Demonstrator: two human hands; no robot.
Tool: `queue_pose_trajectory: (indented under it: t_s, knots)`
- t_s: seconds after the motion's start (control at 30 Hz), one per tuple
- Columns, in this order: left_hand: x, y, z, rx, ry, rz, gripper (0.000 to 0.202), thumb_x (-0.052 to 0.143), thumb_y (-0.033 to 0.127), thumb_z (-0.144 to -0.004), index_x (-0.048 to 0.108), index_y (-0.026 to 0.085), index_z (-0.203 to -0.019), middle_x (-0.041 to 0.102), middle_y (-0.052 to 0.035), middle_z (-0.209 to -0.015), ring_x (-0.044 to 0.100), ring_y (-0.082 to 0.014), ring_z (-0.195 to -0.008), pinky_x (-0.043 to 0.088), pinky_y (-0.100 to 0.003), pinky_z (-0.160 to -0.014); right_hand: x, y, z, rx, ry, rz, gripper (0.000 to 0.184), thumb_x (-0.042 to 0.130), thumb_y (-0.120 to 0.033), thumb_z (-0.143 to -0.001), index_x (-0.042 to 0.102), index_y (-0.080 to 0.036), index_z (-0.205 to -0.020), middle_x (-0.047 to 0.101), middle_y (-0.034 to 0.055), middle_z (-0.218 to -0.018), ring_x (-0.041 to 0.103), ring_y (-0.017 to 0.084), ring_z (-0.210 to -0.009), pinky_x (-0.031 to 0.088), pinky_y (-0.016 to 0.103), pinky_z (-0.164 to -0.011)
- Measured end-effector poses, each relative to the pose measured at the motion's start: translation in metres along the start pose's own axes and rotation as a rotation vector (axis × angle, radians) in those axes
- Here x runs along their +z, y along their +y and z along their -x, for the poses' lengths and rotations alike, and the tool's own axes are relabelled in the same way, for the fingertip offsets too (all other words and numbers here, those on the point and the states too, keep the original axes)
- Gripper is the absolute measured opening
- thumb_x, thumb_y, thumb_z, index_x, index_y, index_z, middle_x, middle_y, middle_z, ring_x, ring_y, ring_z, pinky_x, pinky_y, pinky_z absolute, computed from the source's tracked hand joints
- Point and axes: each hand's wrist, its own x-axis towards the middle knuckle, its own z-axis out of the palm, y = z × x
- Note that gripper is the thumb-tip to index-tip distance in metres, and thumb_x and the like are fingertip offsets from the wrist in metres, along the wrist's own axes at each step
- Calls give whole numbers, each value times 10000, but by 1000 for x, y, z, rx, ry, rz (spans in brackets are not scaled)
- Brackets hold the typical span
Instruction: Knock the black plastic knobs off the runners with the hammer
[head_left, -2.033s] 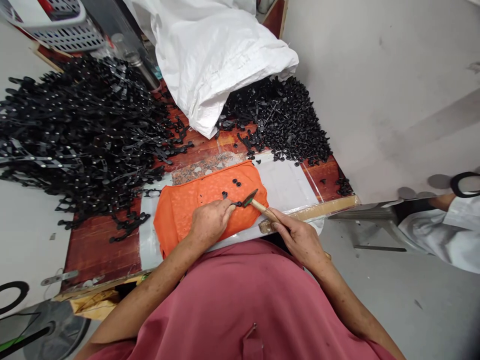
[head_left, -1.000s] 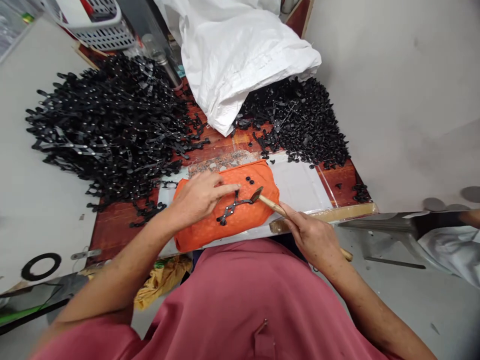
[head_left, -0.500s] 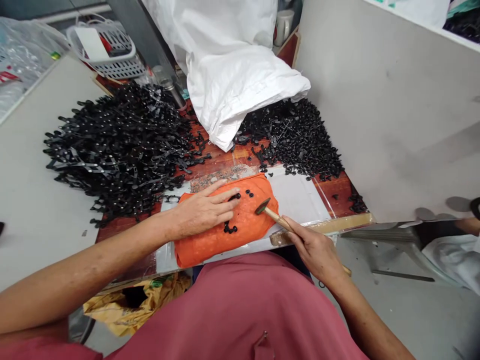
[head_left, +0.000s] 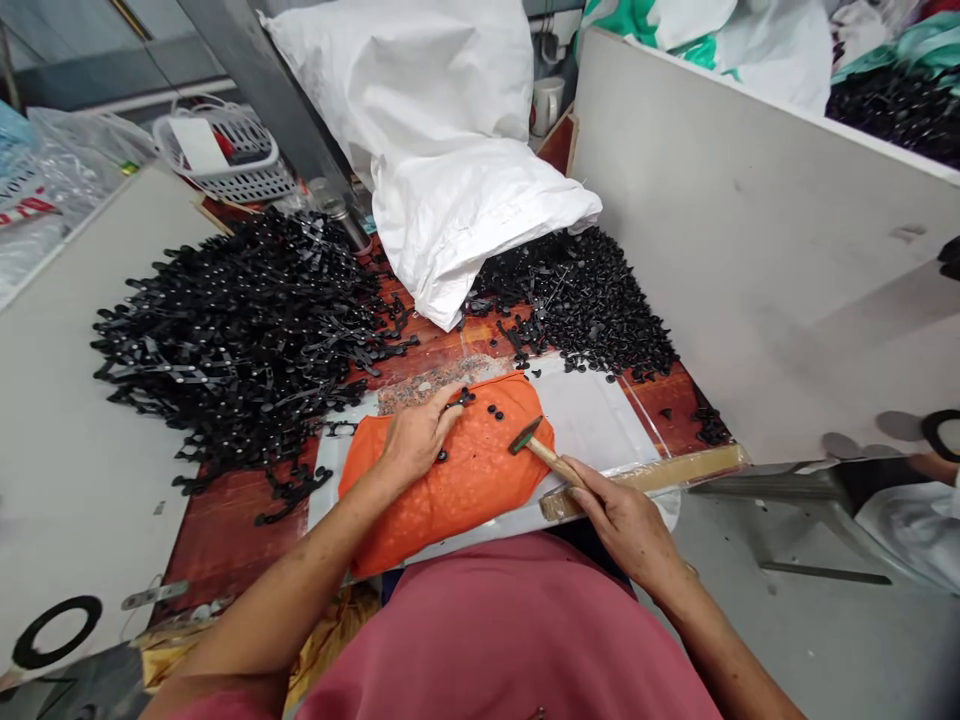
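The left hand [head_left: 416, 438] pinches a black link [head_left: 466, 397], right hand [head_left: 628, 522] grips hammer [head_left: 552, 460], and upper-left basket [head_left: 251, 184] contains something red [head_left: 223, 144].

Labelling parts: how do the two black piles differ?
The left pile looks bigger than the right pile. The left pile is mostly long, jointed strips; the right pile, mostly small, separate pieces. The white sack overhangs the right pile, not the left. Both lie on the table.

Black piece [head_left: 466, 397] half-hidden by left grip [head_left: 414, 440]
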Motion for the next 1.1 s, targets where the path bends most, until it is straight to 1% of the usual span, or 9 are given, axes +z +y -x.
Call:
queue_pose_trajectory:
  t_s: [0.1, 0.2, 0.27, 0.37, 0.47, 0.57, 0.7, 0.83, 1.1]
  knots:
    - [-2, -5, -2, 8, -117, -203, 552, 377, 501, -1051, 414, 341, -1578, 792, -102, -1009, 749, -324, -939, 499, -351, -767, -1, 0, 0, -7, -3, -6, 451, 441, -387, -1077, 527, -380, -1520, 796, 18, -1164, 778, 254, -965, 606, 362, -802]
    - [-6, -7, -5, 74, -169, -224, 533, 353, 466, -1061, 376, 355, -1582, 787, -97, -1045, 748, -307, -955, 487, -333, -764, -1, -1, -1, -5, -3, -6, 449, 436, -392, -1075, 541, -366, -1512, 806, 22, -1124, 778, 258, -958, 604, 365, -805]
    - [-9, -5, -7, 96, -182, -186, 474, 361, 436, -1058, 447, 321, -1510, 780, -87, -1003, 742, -287, -919, 473, -320, -753, -1, 0, -2, -2, 0, -3, 447, 433, -398, -1075, 551, -361, -1505, 808, 23, -1111, 779, 259, -948, 604, 361, -789]
    - [-9, 0, -9, 56, -135, -92, 337, 334, 399, -1060, 551, 242, -1266, 736, -63, -877, 712, -259, -820, 444, -311, -721, 0, 1, -2, -13, 12, -1, 444, 439, -399, -1072, 556, -365, -1500, 809, 19, -1106, 782, 254, -932, 603, 348, -777]
    - [-6, 5, -11, 17, -54, 1, 287, 277, 363, -1068, 533, 233, -1080, 670, -35, -793, 660, -230, -738, 411, -305, -697, 1, 1, -2, -10, 5, 18, 447, 445, -391, -1070, 552, -366, -1503, 809, 23, -1110, 780, 259, -947, 596, 349, -772]
    - [0, 12, -16, 14, -17, 41, 286, 258, 358, -1071, 509, 244, -996, 633, -20, -757, 626, -215, -710, 379, -300, -684, 0, 0, -2, 13, -14, 40, 449, 446, -391, -1069, 549, -361, -1505, 805, 34, -1126, 775, 271, -969, 586, 357, -759]
    - [7, 24, -26, -10, 15, 8, 297, 260, 365, -1077, 519, 246, -994, 652, -30, -778, 643, -223, -766, 357, -302, -690, 0, -1, -2, 10, -15, 53, 449, 440, -404, -1070, 549, -356, -1504, 809, 32, -1108, 779, 264, -941, 576, 339, -726]
    - [11, 33, -32, -15, 0, -36, 290, 273, 337, -1081, 540, 240, -1021, 680, -39, -804, 660, -220, -799, 359, -298, -707, 1, -1, -2, -2, 6, 80, 446, 449, -395, -1066, 560, -347, -1495, 812, 30, -1094, 782, 256, -915, 574, 325, -711]
    - [17, 34, -35, -29, -33, -67, 310, 257, 332, -1086, 548, 225, -1078, 712, -63, -867, 675, -232, -837, 372, -302, -725, 4, 2, -1, 10, 2, 61, 451, 447, -410, -1070, 547, -354, -1505, 802, 36, -1133, 773, 260, -962, 573, 338, -757]
